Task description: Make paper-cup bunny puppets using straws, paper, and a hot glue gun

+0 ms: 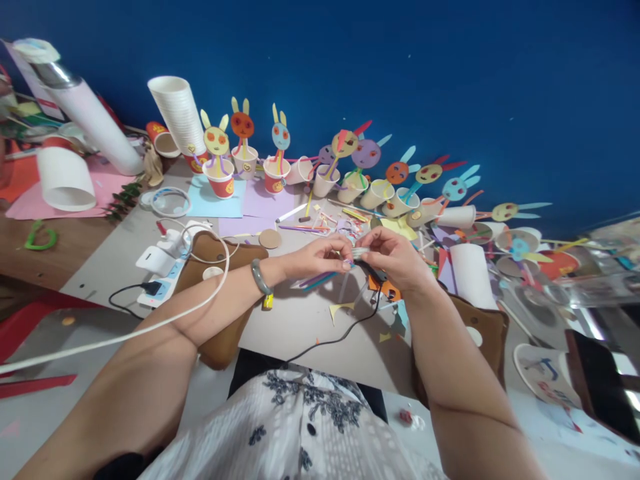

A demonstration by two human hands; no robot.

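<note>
My left hand (327, 257), with a grey bangle on the wrist, is closed in a pinch over the middle of the table. Close to its fingertips, my right hand (387, 257) pinches too. Between the two sets of fingers is a small pale piece (359, 253), too small to make out; which hand grips it is unclear. Beneath the hands lie blue and purple straws (320, 281) and a dark object with a black cable (350, 328). Orange paper scraps (390, 289) lie below my right hand.
Paper cups with rabbit-face figures, one a red cup (220, 181), line the blue wall. A power strip (167, 273) with white plugs and a stack of cups (175, 110) stand left. A white roll (473, 275) lies right. Paper scraps (343, 310) litter the grey table (320, 360).
</note>
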